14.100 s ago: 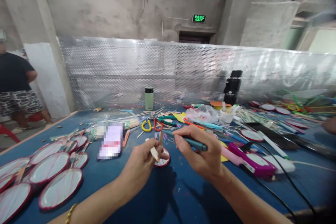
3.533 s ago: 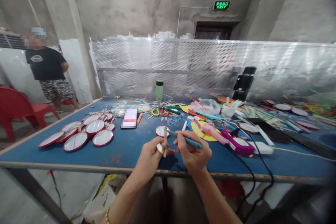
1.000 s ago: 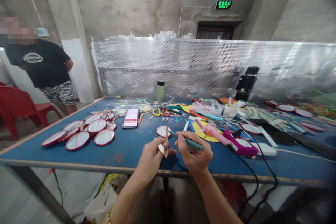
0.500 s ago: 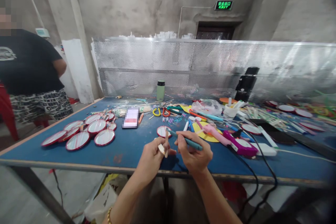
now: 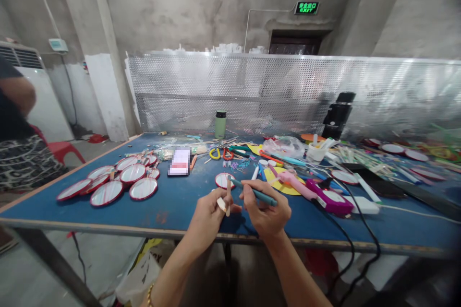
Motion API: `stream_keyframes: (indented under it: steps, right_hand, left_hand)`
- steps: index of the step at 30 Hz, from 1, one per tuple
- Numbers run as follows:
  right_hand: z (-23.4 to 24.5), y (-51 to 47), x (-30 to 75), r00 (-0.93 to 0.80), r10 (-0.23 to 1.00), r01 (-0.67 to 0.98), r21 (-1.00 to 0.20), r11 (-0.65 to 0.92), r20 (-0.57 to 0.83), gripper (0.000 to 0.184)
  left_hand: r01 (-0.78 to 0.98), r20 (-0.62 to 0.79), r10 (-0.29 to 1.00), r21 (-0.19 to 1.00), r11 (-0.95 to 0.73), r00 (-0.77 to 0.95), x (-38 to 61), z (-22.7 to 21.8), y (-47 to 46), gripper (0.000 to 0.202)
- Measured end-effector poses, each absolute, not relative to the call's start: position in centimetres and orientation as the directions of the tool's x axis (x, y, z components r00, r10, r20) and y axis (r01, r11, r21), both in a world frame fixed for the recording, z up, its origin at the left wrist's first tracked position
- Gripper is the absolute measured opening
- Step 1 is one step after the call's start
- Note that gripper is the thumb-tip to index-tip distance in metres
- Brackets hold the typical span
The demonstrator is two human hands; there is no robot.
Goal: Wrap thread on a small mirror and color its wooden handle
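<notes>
My left hand [image 5: 204,218] is closed on flat wooden craft sticks [image 5: 228,197]; one stands upright and the pale end of another pokes out between the fingers. In my right hand [image 5: 270,216] a teal pen [image 5: 264,196] is gripped like a writing tool, its tip at the upper end of the upright stick. Whether the tip touches the wood I cannot tell. Just beyond both hands, a round white disc with a red rim [image 5: 221,180] lies on the blue table [image 5: 173,206].
Several red-rimmed discs [image 5: 133,173] are piled at the left, near a phone [image 5: 179,161]. A green bottle [image 5: 221,124] stands at the back. To the right are a pink tool [image 5: 297,185], a purple device [image 5: 333,200], cables and craft bits. A person's arm [image 5: 18,92] shows far left.
The person at the far left has moved further left, partly out of view, uncovering a white cabinet and a red stool. My hands, the sticks and the pen are almost unmoved.
</notes>
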State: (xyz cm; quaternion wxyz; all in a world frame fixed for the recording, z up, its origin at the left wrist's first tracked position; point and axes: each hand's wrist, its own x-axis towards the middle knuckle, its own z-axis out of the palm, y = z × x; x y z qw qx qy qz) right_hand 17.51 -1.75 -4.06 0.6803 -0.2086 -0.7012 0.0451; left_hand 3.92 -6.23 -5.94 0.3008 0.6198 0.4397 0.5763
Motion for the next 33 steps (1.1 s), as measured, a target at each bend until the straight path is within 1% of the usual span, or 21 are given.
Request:
stream_keyframes:
  steps: [3, 8, 13, 17, 23, 33]
  right_hand:
    - [-4.16, -1.72, 17.50, 0.037, 0.379, 0.230, -0.377, 0.897, 0.925, 0.010]
    - [-4.15, -1.67, 17.46, 0.003, 0.349, 0.233, -0.340, 0.911, 0.937, 0.011]
    - [-4.20, -1.61, 17.44, 0.055, 0.402, 0.222, -0.404, 0.887, 0.914, 0.010]
    - [-4.25, -1.56, 17.42, 0.037, 0.403, 0.212, -0.401, 0.891, 0.915, 0.009]
    - [-4.50, -1.43, 17.48, 0.093, 0.421, 0.168, -0.431, 0.886, 0.902, 0.010]
    - [-4.48, -1.35, 17.50, 0.056, 0.407, 0.190, -0.410, 0.892, 0.912, 0.009]
  left_hand:
    - [0.194, 0.448, 0.893, 0.881, -0.431, -0.052, 3.94, -5.81, -6.29, 0.036]
    - [0.185, 0.445, 0.894, 0.884, -0.430, -0.053, 3.96, -5.64, -6.24, 0.035]
    - [0.172, 0.434, 0.900, 0.890, -0.421, -0.045, 4.00, -5.69, -6.12, 0.032]
    - [0.171, 0.437, 0.899, 0.889, -0.424, -0.042, 3.99, -5.79, -6.14, 0.031]
    - [0.154, 0.426, 0.904, 0.895, -0.418, -0.024, 3.84, -6.15, -6.09, 0.031]
    - [0.154, 0.427, 0.904, 0.895, -0.419, -0.025, 3.83, -6.06, -6.09, 0.028]
